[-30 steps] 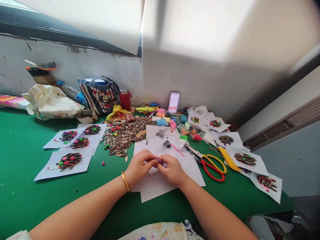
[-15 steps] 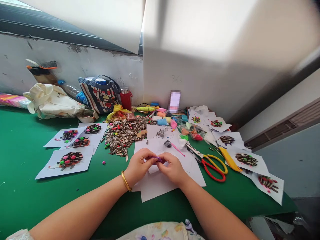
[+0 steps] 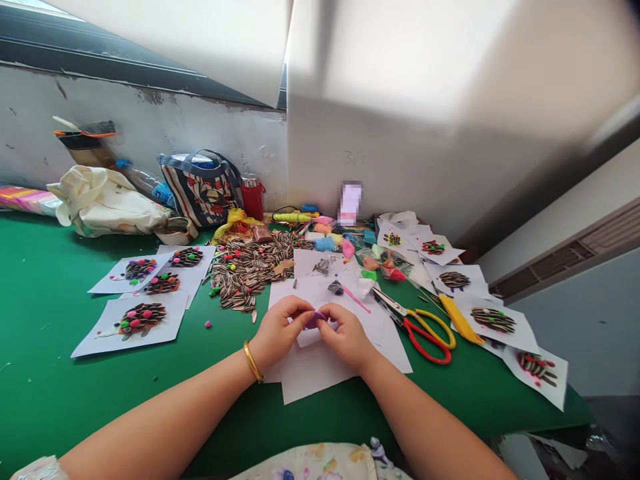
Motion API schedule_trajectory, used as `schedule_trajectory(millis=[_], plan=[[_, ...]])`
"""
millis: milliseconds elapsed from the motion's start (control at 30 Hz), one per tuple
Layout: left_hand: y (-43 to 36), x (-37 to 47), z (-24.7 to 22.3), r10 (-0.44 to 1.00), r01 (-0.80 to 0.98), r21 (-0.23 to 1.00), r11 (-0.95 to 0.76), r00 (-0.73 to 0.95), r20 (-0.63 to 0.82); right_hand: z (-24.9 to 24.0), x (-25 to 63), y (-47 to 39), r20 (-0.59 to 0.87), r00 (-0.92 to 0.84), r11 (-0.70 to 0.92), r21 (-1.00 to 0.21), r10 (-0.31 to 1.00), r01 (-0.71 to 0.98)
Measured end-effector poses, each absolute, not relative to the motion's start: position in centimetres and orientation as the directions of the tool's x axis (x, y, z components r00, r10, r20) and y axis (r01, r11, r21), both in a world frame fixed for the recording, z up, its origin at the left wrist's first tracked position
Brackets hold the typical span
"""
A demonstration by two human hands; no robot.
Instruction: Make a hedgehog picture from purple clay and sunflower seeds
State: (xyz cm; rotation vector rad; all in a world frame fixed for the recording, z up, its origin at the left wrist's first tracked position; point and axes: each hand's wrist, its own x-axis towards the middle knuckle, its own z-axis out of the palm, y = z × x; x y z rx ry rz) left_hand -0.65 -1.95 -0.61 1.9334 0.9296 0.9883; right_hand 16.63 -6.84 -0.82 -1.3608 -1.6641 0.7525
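Observation:
Between my two hands is a small piece of purple modelling clay [image 3: 315, 321], pinched from both sides. My left hand [image 3: 281, 331] grips its left end with thumb and fingers; a gold bangle circles that wrist. My right hand [image 3: 346, 335] pinches the right end, and the fingers hide part of the clay. Both hands are above white paper sheets [image 3: 310, 380] on the green table. Just beyond them lie a pink tool [image 3: 357, 299] and a dark lump of clay [image 3: 335, 287]. A loose sunflower seed [image 3: 295, 283] rests on the paper.
A heap of sunflower seeds [image 3: 250, 267] lies left of the paper. Scissors [image 3: 420, 327] with red and yellow handles and a yellow-handled knife [image 3: 459, 319] are at right. Seed-covered hedgehog pictures [image 3: 143, 319] flank both sides. Bags [image 3: 200, 190] and a red flask [image 3: 253, 198] stand by the wall.
The purple clay has changed shape or angle between my fingertips, from a thin curved strip to a more pointed form. My hands have stayed in nearly the same place.

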Motion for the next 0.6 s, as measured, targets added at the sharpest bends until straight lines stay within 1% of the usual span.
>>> schedule_trajectory(millis=[67,133,233,400,500,600], plan=[[-1.94,-0.65,-0.63,0.837,0.241,0.860,-0.449,0.451,0.310,-0.89,16.66,-6.89,0.192,-0.049,0.193,-0.866,0.980,0.461],[-1.96,-0.69,-0.51,0.808,0.250,0.834,-0.493,0.487,0.331,-0.90,16.60,-6.93,0.179,-0.057,0.184,-0.863,0.982,0.470],[-1.95,-0.77,-0.30,0.790,0.288,0.796,-0.533,0.507,0.345,-0.87,16.46,-6.95,0.184,-0.078,0.199,-0.863,0.980,0.464],[-1.96,-0.86,-0.26,0.790,0.286,0.792,-0.539,0.497,0.358,-0.91,16.51,-6.88,0.189,-0.034,0.186,-0.891,0.981,0.414],[-2.10,-0.87,-0.16,0.765,0.289,0.767,-0.573,0.525,0.374,-0.81,16.52,-6.89,0.214,-0.047,0.214,-0.881,0.976,0.422],[-2.13,-0.83,-0.15,0.774,0.305,0.759,-0.575,0.505,0.383,-0.56,16.42,-6.94,0.225,-0.050,0.225,-0.873,0.973,0.432]])
